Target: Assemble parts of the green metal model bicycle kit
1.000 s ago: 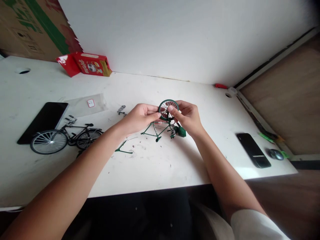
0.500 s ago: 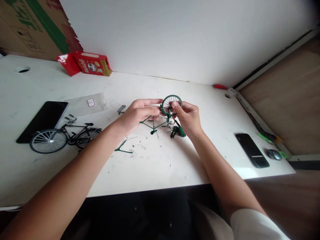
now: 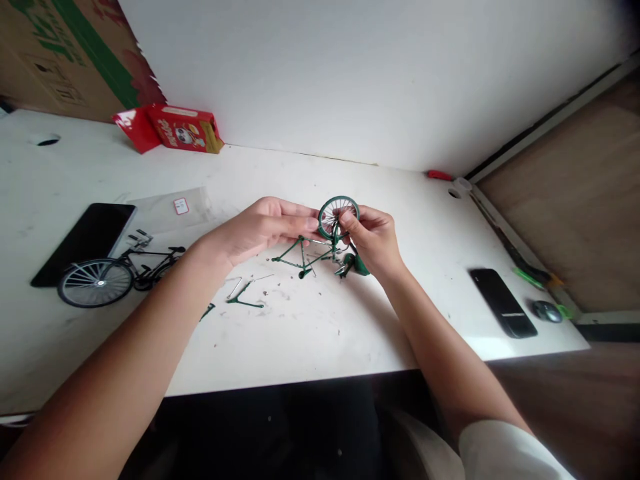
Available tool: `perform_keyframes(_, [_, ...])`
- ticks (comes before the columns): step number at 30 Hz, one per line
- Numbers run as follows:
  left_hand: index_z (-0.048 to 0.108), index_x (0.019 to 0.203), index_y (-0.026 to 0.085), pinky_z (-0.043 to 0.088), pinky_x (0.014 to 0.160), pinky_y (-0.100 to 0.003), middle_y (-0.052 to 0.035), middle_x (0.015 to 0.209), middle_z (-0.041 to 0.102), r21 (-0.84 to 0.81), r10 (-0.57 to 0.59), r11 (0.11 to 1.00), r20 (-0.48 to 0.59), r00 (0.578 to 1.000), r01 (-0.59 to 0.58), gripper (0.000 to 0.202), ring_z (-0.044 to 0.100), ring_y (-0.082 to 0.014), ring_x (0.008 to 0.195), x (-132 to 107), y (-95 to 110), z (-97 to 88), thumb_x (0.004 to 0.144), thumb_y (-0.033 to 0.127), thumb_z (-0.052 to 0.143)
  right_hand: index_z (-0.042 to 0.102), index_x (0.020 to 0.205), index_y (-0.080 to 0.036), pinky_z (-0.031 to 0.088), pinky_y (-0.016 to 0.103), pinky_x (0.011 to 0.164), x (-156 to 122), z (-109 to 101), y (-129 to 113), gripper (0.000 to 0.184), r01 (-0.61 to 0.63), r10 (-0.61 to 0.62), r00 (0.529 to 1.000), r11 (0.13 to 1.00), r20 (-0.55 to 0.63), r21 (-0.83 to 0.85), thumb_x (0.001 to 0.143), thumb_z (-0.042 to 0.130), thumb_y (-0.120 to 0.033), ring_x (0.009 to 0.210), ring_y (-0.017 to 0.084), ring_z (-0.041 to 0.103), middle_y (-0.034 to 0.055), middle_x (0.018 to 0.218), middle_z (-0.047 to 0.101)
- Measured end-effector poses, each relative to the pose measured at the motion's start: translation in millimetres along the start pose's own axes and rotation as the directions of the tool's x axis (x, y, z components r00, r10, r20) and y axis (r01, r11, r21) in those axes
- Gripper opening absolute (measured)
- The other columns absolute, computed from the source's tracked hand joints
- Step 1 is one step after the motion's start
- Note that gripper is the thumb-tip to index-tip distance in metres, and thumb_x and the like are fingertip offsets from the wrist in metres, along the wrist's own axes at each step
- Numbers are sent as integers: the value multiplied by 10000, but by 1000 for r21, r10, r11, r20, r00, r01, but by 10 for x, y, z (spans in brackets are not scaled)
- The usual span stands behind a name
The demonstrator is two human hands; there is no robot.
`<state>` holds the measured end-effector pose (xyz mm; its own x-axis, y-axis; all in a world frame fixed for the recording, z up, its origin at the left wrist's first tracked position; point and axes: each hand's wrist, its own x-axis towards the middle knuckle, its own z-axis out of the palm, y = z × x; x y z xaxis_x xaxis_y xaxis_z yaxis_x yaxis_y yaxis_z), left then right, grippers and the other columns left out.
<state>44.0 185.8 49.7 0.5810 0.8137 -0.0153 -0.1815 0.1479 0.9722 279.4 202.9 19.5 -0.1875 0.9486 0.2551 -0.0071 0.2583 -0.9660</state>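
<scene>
A small model bicycle wheel (image 3: 327, 212), green-rimmed with thin spokes, is raised above the table, joined to a green bicycle frame (image 3: 293, 254) hanging below it. The thumb of my right hand (image 3: 373, 237) presses on the wheel's hub, with the fingers behind. At the wheel's left rim, my left hand (image 3: 270, 227) pinches with thumb and fingers closed; the exact contact is partly hidden. Under my right hand lies a dark green part (image 3: 357, 265). Loose on the table are a green forked piece (image 3: 245, 303) and several tiny bits.
A black model bicycle (image 3: 100, 283) and a black phone (image 3: 83, 243) lie on the left by a clear plastic bag (image 3: 165, 217). A red box (image 3: 185, 130) stands at the back. On the right are another dark phone-like object (image 3: 503, 303) and a mouse (image 3: 547, 311).
Both hands have shifted slightly left, carrying the wheel and green frame with them. My left thumb now lies closer against the wheel's rim.
</scene>
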Motion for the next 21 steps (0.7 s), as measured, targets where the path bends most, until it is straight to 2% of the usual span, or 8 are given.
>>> perform_keyframes(4, [833,1123,156,600,1005,-449,-126,1111,828,148,41,989,-171,984,-15,381,776,-278,1057,30,-97,119,794,332,908,805,785,-245,513,272,565,-37,38,-21,267,27,-25,997,999,71,-34,792,896,-496,638,108,578,-9,738,705])
perform_keyframes(9, [841,1031,164,611,854,-377,-87,1018,829,359,228,924,-233,945,-135,278,772,-248,925,52,-215,249,870,390,837,802,853,-260,538,299,589,-40,33,62,294,21,-21,1000,1000,-2,6,763,916,-516,666,130,626,7,834,776])
perform_keyframes(11, [839,1026,169,592,838,-351,-79,1000,821,503,337,844,-230,913,-185,225,755,-226,895,33,-204,286,913,357,789,798,869,-263,534,301,575,-34,25,78,322,27,-27,1000,999,10,21,781,892,-558,645,127,614,8,825,769])
perform_keyframes(13, [836,1015,176,567,822,-335,-76,972,806,659,450,720,-207,869,-216,187,724,-208,864,8,-183,325,945,324,745,800,878,-264,550,311,601,-31,22,74,336,57,-58,998,998,21,31,798,871,-582,653,128,619,11,829,762])
perform_keyframes(16, [833,1032,199,547,830,-338,-79,981,794,794,560,565,-169,811,-224,192,700,-212,875,-26,-169,381,986,314,686,815,885,-280,602,356,731,-33,22,54,288,138,-138,990,990,-12,10,811,874,-552,797,164,694,25,912,784])
perform_keyframes(19, [822,1165,237,555,921,-357,-81,1119,806,825,598,516,-154,787,-230,243,723,-235,993,-49,-190,417,1014,313,647,826,884,-317,610,436,927,-35,13,44,233,237,-240,969,970,-56,-63,810,884,-530,1055,225,729,26,969,806])
perform_keyframes(21, [803,1247,261,557,994,-374,-73,1215,801,836,604,499,-146,784,-229,282,732,-249,1080,-58,-220,422,1016,302,646,824,876,-328,588,484,1011,-32,4,44,236,278,-286,956,953,-61,-116,815,873,-551,1131,246,720,24,943,811])
